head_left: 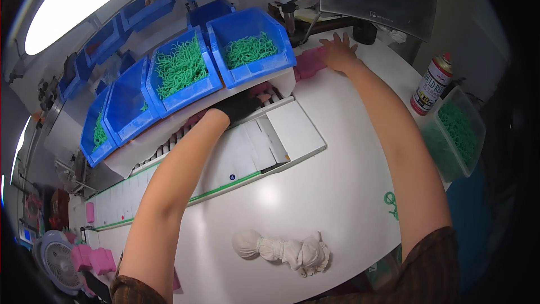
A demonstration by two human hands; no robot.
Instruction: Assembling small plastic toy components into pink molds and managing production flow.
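Head view: a pink block (310, 63) on a white table (349, 163), by blue bins (261, 69).
The right hand (340, 54), fingers spread wide, rests at the block's end, perhaps to steady it. The left hand (243, 107), darkly covered, reaches over a roller track (274, 95); whether it grips anything, I cannot tell. The bins tilt forward, likely so their green pieces (183, 68) come easily to reach.

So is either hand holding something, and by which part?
I can't tell: the right hand is at the right end of a pink block; the left hand shows no clear grip.
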